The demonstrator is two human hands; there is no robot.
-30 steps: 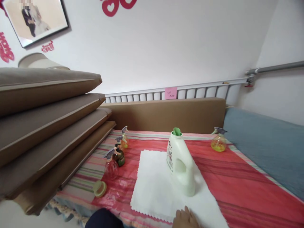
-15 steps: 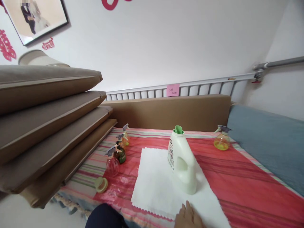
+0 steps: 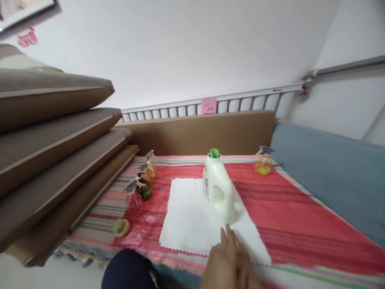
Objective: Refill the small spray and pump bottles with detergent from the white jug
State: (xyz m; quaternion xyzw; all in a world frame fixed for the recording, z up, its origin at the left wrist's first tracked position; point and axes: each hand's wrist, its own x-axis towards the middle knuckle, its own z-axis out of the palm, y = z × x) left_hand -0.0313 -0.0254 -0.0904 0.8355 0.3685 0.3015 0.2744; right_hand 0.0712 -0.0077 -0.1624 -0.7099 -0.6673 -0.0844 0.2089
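Two hands overlap at the bottom centre, smeared by motion. My right hand (image 3: 240,253) seems to be the farther one, its fingers stretched over the white cloth (image 3: 186,212), tips just short of the base of the pale green jug (image 3: 219,190). What seems to be my left hand (image 3: 219,265) lies across it, nearer the camera, with its fingers hidden. Upright on the cloth, the jug shows a green insert in its mouth and its handle to the right. No object shows in either hand.
Several spray bottles, one pink (image 3: 134,204), and a round pale green lid (image 3: 120,227) are at left on the striped red cover (image 3: 288,204). A yellow spray bottle (image 3: 264,164) stands at right. Stacked cushions (image 3: 60,132) rise at left; a brown panel (image 3: 192,134) lines the back.
The view has shifted, so the scene sits further left and higher in the picture. More of the hands shows at the bottom, where a second hand now overlaps the first.
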